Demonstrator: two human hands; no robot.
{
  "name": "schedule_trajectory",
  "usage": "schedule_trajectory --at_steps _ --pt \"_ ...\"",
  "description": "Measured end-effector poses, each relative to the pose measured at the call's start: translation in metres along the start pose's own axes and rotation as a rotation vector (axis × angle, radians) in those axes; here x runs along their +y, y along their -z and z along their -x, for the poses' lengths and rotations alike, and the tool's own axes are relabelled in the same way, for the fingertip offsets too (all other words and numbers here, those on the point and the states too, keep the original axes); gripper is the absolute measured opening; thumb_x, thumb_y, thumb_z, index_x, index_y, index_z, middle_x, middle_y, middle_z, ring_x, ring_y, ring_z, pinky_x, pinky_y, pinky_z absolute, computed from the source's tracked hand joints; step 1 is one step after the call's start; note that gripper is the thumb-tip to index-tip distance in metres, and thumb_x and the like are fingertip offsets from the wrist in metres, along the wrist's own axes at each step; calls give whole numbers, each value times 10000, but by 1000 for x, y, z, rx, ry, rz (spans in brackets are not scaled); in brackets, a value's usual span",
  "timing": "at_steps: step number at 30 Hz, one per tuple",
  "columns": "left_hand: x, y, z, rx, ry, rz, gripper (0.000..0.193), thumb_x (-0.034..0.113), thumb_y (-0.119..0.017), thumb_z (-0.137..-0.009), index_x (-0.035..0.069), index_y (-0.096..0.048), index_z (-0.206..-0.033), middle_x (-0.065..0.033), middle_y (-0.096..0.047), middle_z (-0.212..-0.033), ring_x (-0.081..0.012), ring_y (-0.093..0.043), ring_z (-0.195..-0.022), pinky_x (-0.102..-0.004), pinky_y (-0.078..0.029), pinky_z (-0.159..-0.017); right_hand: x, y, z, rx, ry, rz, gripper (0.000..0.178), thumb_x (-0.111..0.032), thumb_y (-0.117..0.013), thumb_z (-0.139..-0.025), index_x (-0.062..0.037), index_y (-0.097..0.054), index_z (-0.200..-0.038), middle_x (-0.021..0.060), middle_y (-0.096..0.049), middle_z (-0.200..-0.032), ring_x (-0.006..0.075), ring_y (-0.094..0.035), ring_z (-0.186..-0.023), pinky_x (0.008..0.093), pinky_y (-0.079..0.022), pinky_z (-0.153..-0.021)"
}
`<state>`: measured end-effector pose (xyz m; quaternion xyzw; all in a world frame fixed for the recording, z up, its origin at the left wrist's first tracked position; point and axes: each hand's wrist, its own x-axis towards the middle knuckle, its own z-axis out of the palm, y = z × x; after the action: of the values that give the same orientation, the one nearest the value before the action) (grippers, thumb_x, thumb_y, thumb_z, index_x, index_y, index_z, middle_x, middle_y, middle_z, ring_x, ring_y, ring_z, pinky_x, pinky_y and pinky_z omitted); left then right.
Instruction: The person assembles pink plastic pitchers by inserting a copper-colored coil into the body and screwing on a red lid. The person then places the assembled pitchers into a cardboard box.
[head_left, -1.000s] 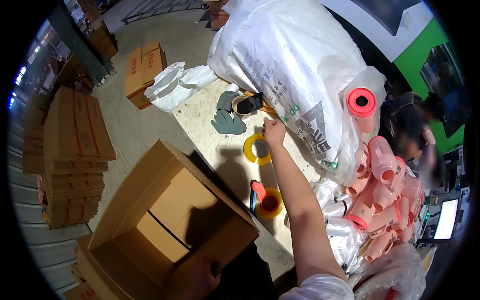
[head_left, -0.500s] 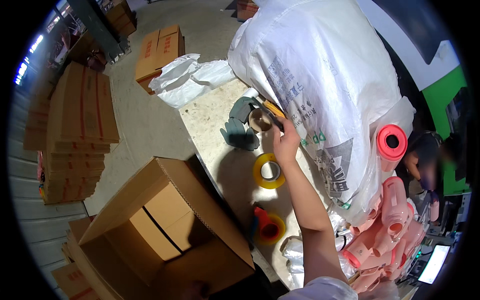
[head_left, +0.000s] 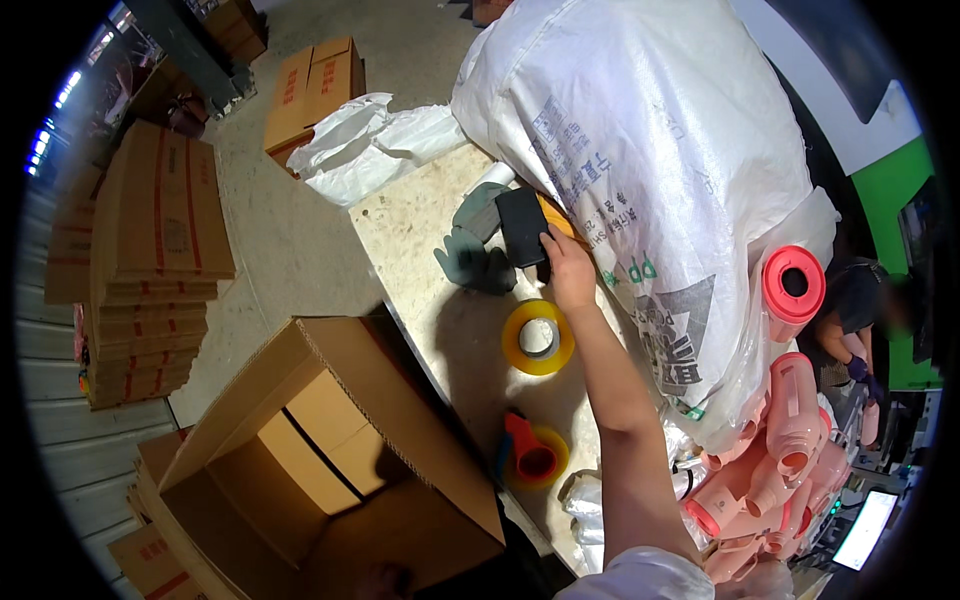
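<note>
While flat cartons point(head_left: 160, 220) are being kept stacked at far left, the box point(head_left: 450, 500) is being left open, its inner flaps folded nearly together, its mouth untaped; no bottles are being shown inside, though its dark corners cannot be judged. At its lower edge, the left hand point(head_left: 385, 581) is being obscured by shadow, so its grip cannot be told. On the table point(head_left: 405, 235), gloves point(head_left: 478, 267) are being left near the phone point(head_left: 522, 225), which is being gripped by its edge in the half-closed right hand point(head_left: 570, 272). Tape point(head_left: 514, 342) and a dispenser point(head_left: 522, 440) are being left unheld; farther right, bottles point(head_left: 792, 400) are being kept heaped, outside the box.
</note>
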<state>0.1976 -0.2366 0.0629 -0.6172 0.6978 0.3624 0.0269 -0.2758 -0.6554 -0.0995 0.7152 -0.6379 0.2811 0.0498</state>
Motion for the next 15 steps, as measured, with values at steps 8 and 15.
schedule_trajectory --at_steps 8,15 --pt "-19 1 8 -26 10 -44 322 193 -698 -799 134 -641 -1111 -149 -654 -1000 -397 -632 -873 -488 -526 -748 -99 50 71 73 -376 -355 402 4 -652 -813 -21 -598 -1210 193 -611 -1191 372 -587 -1107 414 -480 -978" --pt "-3 42 -11 -71 -356 -72 290 114 -600 -893 42 -659 -1168 -207 -680 -1031 -408 -650 -975 -477 -529 -854 -213 169 223 -182 -792 -1045 237 -134 -601 -1006 4 -609 -1198 105 -668 -993 169 -622 -926 301 -500 -845"
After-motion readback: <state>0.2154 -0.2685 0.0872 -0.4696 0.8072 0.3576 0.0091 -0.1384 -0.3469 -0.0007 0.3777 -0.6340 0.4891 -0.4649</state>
